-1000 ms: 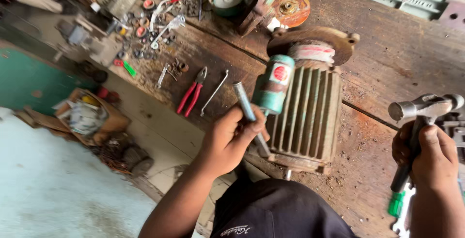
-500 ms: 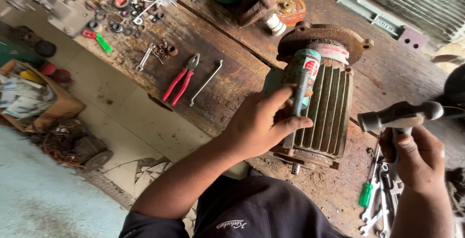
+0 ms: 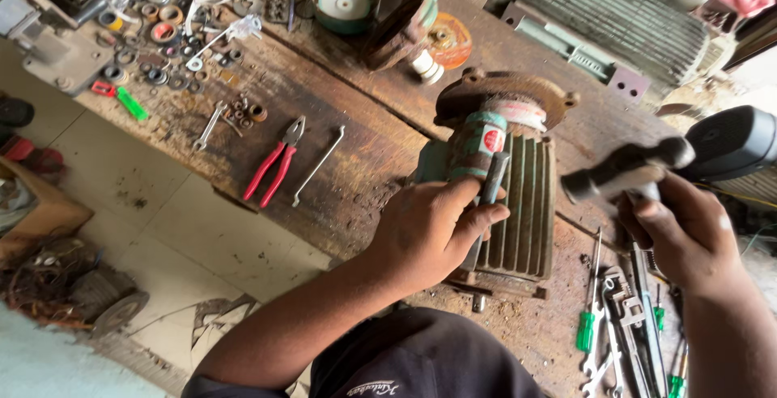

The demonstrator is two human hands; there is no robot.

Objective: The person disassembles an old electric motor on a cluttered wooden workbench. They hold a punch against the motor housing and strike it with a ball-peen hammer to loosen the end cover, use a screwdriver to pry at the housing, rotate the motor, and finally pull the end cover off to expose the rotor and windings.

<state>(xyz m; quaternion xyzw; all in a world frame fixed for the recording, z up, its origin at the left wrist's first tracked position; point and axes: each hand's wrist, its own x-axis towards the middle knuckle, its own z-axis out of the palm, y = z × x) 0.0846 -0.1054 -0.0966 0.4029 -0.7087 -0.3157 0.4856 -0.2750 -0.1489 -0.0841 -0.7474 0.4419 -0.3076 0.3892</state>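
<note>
Head camera looks down on a worn wooden worktop (image 3: 340, 123) carrying a finned electric motor (image 3: 522, 204), its long axis running away from the person, rusty end flange at the far end. The left hand (image 3: 429, 232) is the nearer one: its grip is closed around a grey metal rod (image 3: 488, 195), which lies along the motor's left flank, pointing up toward a green and red can (image 3: 479, 145) standing against the housing. The right hand (image 3: 688, 236) is clenched on a hammer (image 3: 627, 170), head blurred, held up to the right of the fins and apart from the rod. Red pliers (image 3: 275, 170) and a thin wrench (image 3: 317, 166) lie to the left; green-handled screwdrivers (image 3: 587, 325) sit under the right hand.
</note>
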